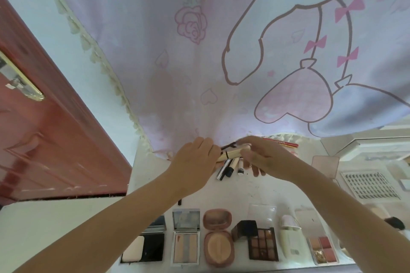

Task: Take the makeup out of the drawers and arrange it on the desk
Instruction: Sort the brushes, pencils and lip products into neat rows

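Both of my hands meet at the back of the white desk (221, 190). My left hand (195, 157) and my right hand (264, 155) together hold a cream-coloured tube (230, 153) with a dark band, one at each end. Just below it several slim makeup sticks (228, 167) lie side by side. Along the desk's front edge stand open palettes: a black compact (146, 248), a silver palette (186, 241), a round pink powder compact (218, 241), a dark eyeshadow palette (263, 244), a cream case (290, 239) and a clear blush palette (322, 250).
A pink cartoon-print curtain (221, 51) hangs behind the desk. A red door (44, 128) is on the left. At the right are a clear box (326, 169), a tray of false lashes (368, 185) and a red pencil (284, 142) at the back.
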Motion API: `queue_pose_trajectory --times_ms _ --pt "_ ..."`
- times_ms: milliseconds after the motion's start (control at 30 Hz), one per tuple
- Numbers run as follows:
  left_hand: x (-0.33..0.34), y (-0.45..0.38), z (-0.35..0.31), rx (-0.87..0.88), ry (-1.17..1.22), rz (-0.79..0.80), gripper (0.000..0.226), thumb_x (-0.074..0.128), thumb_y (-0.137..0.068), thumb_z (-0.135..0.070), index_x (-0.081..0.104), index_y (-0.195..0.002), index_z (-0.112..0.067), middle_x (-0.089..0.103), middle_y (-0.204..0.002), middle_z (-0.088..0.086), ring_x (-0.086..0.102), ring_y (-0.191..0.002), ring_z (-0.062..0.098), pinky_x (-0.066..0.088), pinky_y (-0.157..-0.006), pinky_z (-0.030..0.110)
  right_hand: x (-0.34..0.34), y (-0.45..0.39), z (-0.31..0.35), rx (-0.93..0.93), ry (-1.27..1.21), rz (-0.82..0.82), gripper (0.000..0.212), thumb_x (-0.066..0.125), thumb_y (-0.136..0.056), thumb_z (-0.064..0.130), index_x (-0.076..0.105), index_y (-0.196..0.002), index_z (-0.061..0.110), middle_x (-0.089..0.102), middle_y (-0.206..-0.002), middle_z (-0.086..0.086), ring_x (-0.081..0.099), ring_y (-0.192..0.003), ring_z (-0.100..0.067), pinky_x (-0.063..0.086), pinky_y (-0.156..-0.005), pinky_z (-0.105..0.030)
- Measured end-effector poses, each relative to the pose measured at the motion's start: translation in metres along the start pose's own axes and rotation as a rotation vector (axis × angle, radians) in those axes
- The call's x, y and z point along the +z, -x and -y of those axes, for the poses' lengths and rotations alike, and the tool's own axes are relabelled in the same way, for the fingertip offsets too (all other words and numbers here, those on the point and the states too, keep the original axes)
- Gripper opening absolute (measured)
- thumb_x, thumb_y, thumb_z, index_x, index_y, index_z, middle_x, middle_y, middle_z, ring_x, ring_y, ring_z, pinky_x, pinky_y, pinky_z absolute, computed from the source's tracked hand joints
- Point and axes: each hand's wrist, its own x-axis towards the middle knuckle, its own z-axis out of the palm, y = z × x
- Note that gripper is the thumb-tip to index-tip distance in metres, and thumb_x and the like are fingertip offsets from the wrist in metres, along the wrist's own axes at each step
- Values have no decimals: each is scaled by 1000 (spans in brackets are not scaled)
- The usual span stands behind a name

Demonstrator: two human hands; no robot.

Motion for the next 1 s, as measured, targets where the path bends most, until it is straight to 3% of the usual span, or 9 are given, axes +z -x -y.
queue_pose_trajectory --times_ms 100,300,367,467,667,767,833,900,1000 --pt "0 -1 -2 16 11 67 34 83 -52 -40 60 -59 -15 52 -53 -2 39 -44 8 33 -38 14 6 -3 -7 -15 33 -31 26 39 -93 33 48 -68 30 58 -46 14 48 -38 -1 35 -41 -7" --pt "8 4 -2 -9 43 126 34 83 -50 -42 61 -59 -17 53 -53 -4 45 -42 8 34 -37 14 10 -7 -16 -95 -164 -14 42 61 -82 9 48 -96 46 59 -94 16 63 -87 -11 54 -69 -22" --pt "10 2 -3 15 27 160 35 83 -50 -43 62 -60 -18 53 -53 -4 46 -43 8 35 -37 14 15 -12 -15 -24 -142 -8 19 54 -88 21 51 -88 40 62 -77 14 61 -64 -2 50 -55 -15" --pt "15 2 -2 33 16 169 35 81 -52 -47 61 -59 -19 53 -53 -3 47 -43 9 33 -38 15 17 -17 -16 -14 -34 -80 24 46 -92 24 51 -69 32 57 -53 12 49 -41 1 43 -47 -16" --pt "21 4 5 -36 36 284 31 63 -80 -41 58 -87 -12 59 -81 3 42 -63 12 35 -53 21 19 -18 -24 -95 -217 -78 49 62 -81 5 50 -102 47 54 -102 22 56 -91 4 51 -72 -15" --pt "19 0 8 -4 71 327 36 79 -57 -47 60 -64 -18 55 -58 -4 40 -46 7 30 -40 16 28 -24 -25 15 -232 -120 23 49 -90 20 51 -100 41 61 -74 14 59 -56 1 49 -54 -12" --pt "26 2 11 10 95 352 32 66 -76 -45 58 -78 -14 57 -72 0 38 -57 11 31 -48 21 28 -29 -27 9 -163 -166 19 48 -91 18 55 -86 35 59 -58 13 52 -43 0 46 -49 -13" --pt "43 8 14 -61 106 372 33 37 -95 -40 48 -100 -10 51 -95 5 32 -72 15 28 -60 26 25 -30 -29 -27 -212 -175 30 54 -87 6 59 -83 34 59 -65 14 55 -54 -3 49 -60 -20" --pt "50 9 18 -90 159 407 33 27 -97 -39 42 -107 -11 46 -101 5 27 -76 14 23 -64 27 22 -33 -36 -74 -258 -123 45 59 -80 -4 58 -94 39 58 -96 14 58 -89 -9 52 -77 -22"
